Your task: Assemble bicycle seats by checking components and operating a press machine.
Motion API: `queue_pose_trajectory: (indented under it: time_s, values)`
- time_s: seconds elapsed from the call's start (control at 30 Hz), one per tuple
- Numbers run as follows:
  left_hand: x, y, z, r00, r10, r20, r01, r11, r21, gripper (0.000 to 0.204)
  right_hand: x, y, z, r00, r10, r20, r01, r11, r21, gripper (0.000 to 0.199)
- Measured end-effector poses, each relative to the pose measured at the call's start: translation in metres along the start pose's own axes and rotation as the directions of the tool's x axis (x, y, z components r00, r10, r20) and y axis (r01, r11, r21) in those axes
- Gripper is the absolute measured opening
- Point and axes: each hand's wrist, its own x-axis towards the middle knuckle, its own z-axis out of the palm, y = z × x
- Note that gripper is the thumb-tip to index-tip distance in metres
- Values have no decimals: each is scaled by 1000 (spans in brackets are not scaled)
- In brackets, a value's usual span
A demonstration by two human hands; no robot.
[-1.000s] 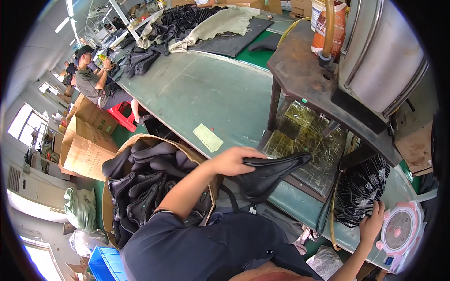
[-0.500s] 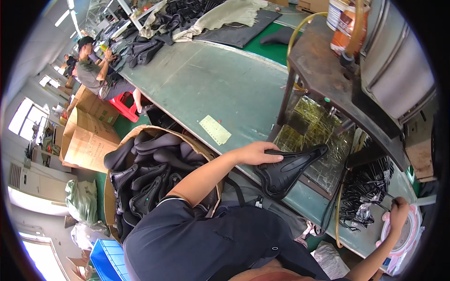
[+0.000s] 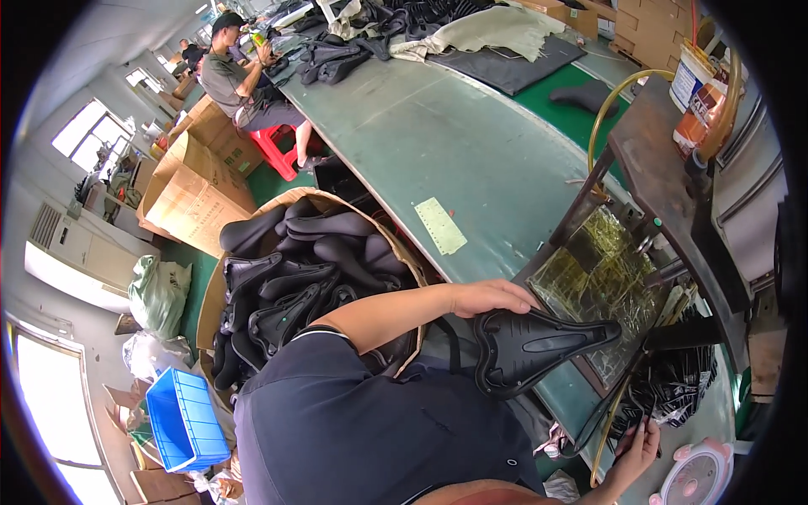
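My left hand point(image 3: 497, 297) grips the wide rear edge of a black bicycle saddle point(image 3: 539, 349). The ribbed underside faces up, and the narrow nose points right, over the table edge near the press. At the lower right, my right hand point(image 3: 640, 446) has its fingers closed around a thin black rod point(image 3: 649, 414), partly hidden by the fingers. Beside that hand lies a heap of black bent rods point(image 3: 677, 383) with some clear plastic wrap.
A metal press frame point(image 3: 652, 160) stands on the green table point(image 3: 404, 143), over a plate with yellowish film point(image 3: 602, 261). To my left is a carton point(image 3: 215, 295) full of saddles. A pink fan point(image 3: 697, 475) sits lower right. Another person point(image 3: 231, 80) sits far left.
My view has shifted, and the saddle has turned so its underside shows more fully. My right hand has moved from beside the fan to the near edge of the rod heap.
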Motion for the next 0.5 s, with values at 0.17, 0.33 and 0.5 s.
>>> queue_pose_trajectory:
  time_s: [0.17, 0.33, 0.5]
  values:
    - [-2, -3, 27, 985, -61, 159, 38, 989, 144, 47, -47, -26, 48, 985, -65, 158, 18, 959, 281, 21]
    - [-24, 15, 50, 986, -134, 95, 91, 928, 362, 59, -43, -70, 117, 873, -166, 459, 175, 984, 22, 29]
    - [-20, 7, 45, 970, 14, 243, -85, 955, 284, 50, -56, -74, 128, 782, -293, 550, 402, 912, -85, 16]
